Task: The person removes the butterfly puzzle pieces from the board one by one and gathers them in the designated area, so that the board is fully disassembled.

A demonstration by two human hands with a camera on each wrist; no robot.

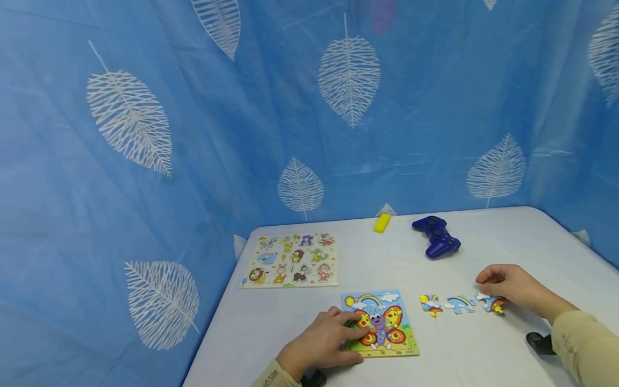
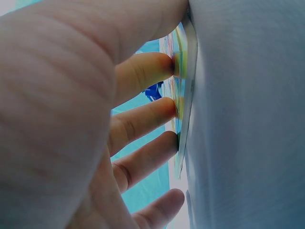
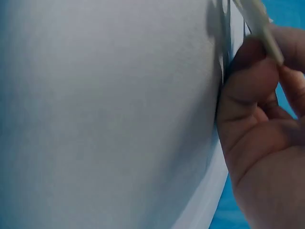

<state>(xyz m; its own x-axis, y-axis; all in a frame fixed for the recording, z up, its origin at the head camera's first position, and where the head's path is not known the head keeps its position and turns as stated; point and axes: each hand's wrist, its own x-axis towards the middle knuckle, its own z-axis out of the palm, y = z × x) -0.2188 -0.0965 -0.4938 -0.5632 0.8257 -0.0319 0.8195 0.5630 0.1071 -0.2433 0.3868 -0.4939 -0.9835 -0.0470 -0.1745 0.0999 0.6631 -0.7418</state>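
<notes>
My left hand rests on the left side of a square butterfly puzzle board. In the left wrist view, spread fingers touch the face of the board, with the thumb near its edge. To the right lie two loose puzzle pieces, one with a sun and rainbow, the other with a rainbow on blue sky. My right hand pinches a third puzzle piece, tilted and close to the table. The right wrist view shows this piece edge-on between thumb and finger.
An animal puzzle board lies at the back left of the white table. Near the back edge are a yellow block and a blue game controller. A blue curtain with white leaves hangs behind.
</notes>
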